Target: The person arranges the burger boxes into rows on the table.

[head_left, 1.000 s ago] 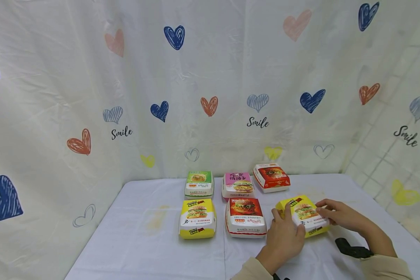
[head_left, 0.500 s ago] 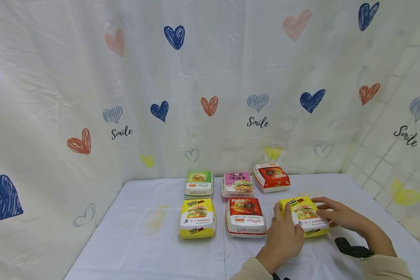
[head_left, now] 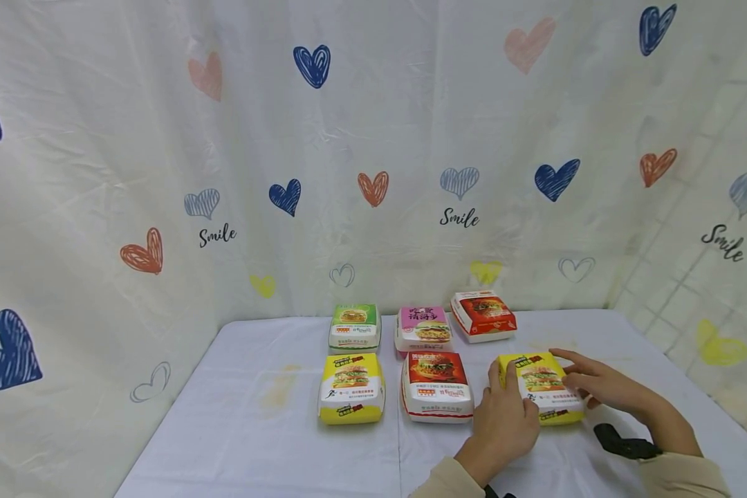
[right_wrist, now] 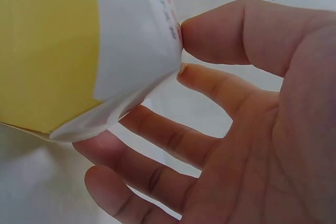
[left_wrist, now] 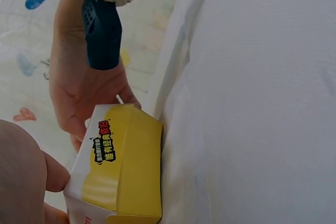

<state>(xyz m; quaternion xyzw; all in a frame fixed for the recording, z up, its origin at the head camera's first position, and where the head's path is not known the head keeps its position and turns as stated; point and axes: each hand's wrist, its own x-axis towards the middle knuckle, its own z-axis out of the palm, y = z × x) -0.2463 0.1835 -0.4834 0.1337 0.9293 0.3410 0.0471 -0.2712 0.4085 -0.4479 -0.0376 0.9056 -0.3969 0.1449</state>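
Observation:
A yellow and white burger box (head_left: 546, 389) sits on the right part of the table, between my two hands. At its left side, my left hand (head_left: 504, 423) holds the near corner with curved fingers and thumb. Opposite, my right hand (head_left: 616, 393) has its thumb and fingertips on the box's right edge. In the right wrist view, the right thumb and fingers (right_wrist: 210, 32) meet at a white side of the burger box (right_wrist: 68, 51). The left wrist view shows the burger box (left_wrist: 115, 161) with its yellow side toward the camera; its lid looks shut.
Left of my hands stand a red and white burger box (head_left: 437, 387) and another yellow one (head_left: 351, 391). Behind them are a green box (head_left: 355, 328), a pink box (head_left: 423, 328) and a tilted red box (head_left: 482, 316). A white heart-print curtain (head_left: 373, 138) hangs behind the table (head_left: 255, 429).
The held burger box has turned slightly and now lies straighter to the table. My right fingers have shifted a little along its right edge. The other boxes have stayed put.

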